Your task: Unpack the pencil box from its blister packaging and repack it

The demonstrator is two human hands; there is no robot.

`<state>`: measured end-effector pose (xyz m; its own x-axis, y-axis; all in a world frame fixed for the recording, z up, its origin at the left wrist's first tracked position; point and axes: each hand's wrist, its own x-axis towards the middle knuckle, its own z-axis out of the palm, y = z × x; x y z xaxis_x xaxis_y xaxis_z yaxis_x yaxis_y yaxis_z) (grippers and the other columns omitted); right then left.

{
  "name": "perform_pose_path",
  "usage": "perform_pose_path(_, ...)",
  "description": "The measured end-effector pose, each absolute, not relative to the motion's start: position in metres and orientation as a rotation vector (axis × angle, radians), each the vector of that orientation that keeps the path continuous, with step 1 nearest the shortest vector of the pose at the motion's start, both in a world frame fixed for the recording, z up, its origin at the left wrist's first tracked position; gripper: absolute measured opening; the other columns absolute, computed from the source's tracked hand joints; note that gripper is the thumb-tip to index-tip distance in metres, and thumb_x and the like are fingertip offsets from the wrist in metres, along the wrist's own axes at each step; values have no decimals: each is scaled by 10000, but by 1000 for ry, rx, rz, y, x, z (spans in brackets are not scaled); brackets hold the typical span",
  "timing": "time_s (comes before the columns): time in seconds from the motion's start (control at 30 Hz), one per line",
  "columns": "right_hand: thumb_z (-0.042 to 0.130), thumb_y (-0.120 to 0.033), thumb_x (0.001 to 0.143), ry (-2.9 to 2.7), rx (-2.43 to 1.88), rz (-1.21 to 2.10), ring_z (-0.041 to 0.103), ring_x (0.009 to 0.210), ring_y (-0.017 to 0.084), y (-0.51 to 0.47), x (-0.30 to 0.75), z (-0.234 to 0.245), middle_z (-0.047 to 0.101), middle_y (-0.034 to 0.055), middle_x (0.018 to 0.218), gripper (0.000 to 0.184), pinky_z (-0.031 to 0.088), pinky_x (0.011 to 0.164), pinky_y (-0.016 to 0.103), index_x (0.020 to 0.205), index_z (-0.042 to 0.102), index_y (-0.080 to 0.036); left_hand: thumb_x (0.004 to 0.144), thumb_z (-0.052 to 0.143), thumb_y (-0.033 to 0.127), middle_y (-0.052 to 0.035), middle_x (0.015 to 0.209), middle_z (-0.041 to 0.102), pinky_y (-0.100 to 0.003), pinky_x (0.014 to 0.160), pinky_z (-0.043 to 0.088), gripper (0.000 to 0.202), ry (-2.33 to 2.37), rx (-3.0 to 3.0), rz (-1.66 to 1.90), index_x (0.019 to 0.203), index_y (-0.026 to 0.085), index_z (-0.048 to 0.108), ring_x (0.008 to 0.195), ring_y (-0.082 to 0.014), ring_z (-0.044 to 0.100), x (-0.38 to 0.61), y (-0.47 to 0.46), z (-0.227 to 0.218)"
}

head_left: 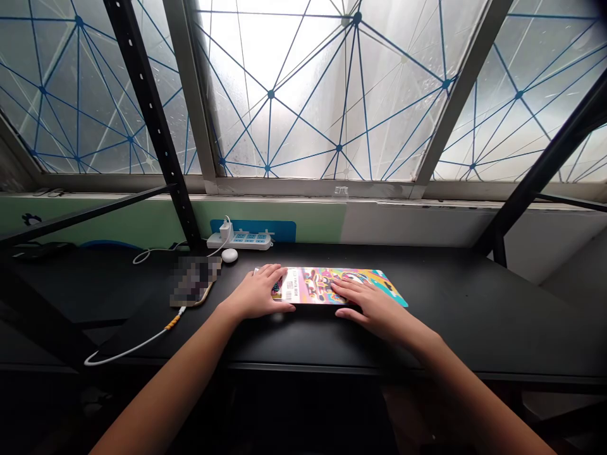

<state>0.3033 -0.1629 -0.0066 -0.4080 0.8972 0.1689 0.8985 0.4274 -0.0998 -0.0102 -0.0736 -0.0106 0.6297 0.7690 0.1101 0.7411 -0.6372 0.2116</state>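
Observation:
A flat, brightly printed package [313, 285] lies on the black desk, with a white label strip near its left end and a dark hole-like mark near its right end. My left hand [258, 294] rests over the package's left end, fingers reaching toward the far edge and thumb at the near edge. Farther right, my right hand [367, 303] lies on the printed face with its fingers stretched out and its thumb by the near edge. Both hands touch the package, and their fingers are apart. What is inside the package cannot be seen.
A phone [196, 281] with a white cable [128, 351] lies left of my hands. Behind it are a round white case [229, 256] and a power strip [244, 241]. Black metal posts [154, 120] rise at both sides. The desk's front edge [303, 366] runs close to me.

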Motion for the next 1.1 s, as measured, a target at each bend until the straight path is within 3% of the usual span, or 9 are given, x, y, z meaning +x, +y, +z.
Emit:
perform_pose_path(0.1, 446, -559, 1017, -2433, -1635, -197, 566, 1324, 307, -165, 321, -6, 664, 91, 1371, 498, 441, 1087, 517, 1307, 676, -225, 764, 556, 857, -108, 1644, 326, -625, 1186, 224, 969, 1254, 2701, 269, 1536, 299, 379, 1517, -359, 272, -11, -75, -8)
perform_pose_path(0.2, 419, -517, 1036, -2384, -1653, -303, 625, 1233, 356, -161, 313, -5, 729, 159, 1234, 478, 352, 1106, 629, 1105, 751, -180, 779, 483, 891, -120, 1668, 254, -689, 1191, 71, 980, 1232, 2698, 219, 1545, 291, 369, 1540, -377, 198, -8, -75, -3)
perform_pose_path(0.3, 449, -565, 1010, -2399, -1605, -335, 514, 1356, 383, -152, 284, -9, 577, 203, 1447, 530, 298, 1131, 658, 1277, 664, -162, 883, 324, 852, -107, 1682, 207, -642, 1209, 93, 908, 1159, 2645, 189, 1585, 276, 290, 1561, -322, 140, 6, -72, 1)
perform_pose_path(0.37, 484, -609, 980, -2449, -1546, -313, 404, 1448, 359, -144, 262, -14, 428, 177, 1576, 628, 320, 1150, 606, 1438, 536, -183, 955, 196, 785, -78, 1691, 176, -591, 1220, 140, 827, 1122, 2612, 185, 1612, 283, 203, 1569, -272, 115, 20, -67, 1)
perform_pose_path(0.43, 530, -631, 949, -2500, -1498, -278, 347, 1484, 334, -138, 249, -20, 382, 137, 1611, 700, 332, 1169, 557, 1505, 459, -213, 982, 136, 744, -77, 1693, 157, -587, 1223, 125, 794, 1127, 2609, 181, 1620, 273, 175, 1571, -263, 100, 32, -63, -1)
perform_pose_path(0.53, 550, -571, 960, -2530, -1480, -239, 324, 1496, 319, -136, 251, -26, 389, 97, 1611, 674, 319, 1185, 553, 1539, 414, -253, 979, 169, 748, -96, 1692, 152, -606, 1221, 63, 802, 1145, 2627, 157, 1608, 255, 240, 1572, -290, 79, 41, -57, -6)
perform_pose_path(0.67, 461, -354, 1018, -2514, -1514, -231, 362, 1480, 294, -144, 285, -28, 400, 66, 1605, 546, 338, 1174, 556, 1556, 390, -289, 952, 254, 779, -91, 1693, 145, -604, 1222, 46, 821, 1136, 2631, 119, 1592, 266, 295, 1571, -304, 75, 31, -53, -7)
perform_pose_path(0.83, 308, -111, 973, -2420, -1611, -330, 434, 1436, 317, -165, 324, -33, 461, 114, 1557, 576, 406, 1110, 597, 1519, 460, -213, 936, 341, 772, -83, 1683, 200, -603, 1219, 86, 801, 1128, 2603, 106, 1579, 294, 322, 1564, -310, 126, 13, -46, -2)
perform_pose_path(1.1, 354, -9, 881, -2188, -1726, -815, 593, 1281, 366, -199, 307, -37, 573, 133, 1461, 597, 437, 1059, 584, 1400, 599, -171, 908, 391, 787, -49, 1657, 308, -554, 1217, 167, 777, 1097, 2613, 135, 1549, 349, 383, 1529, -311, 263, 8, -28, 2)
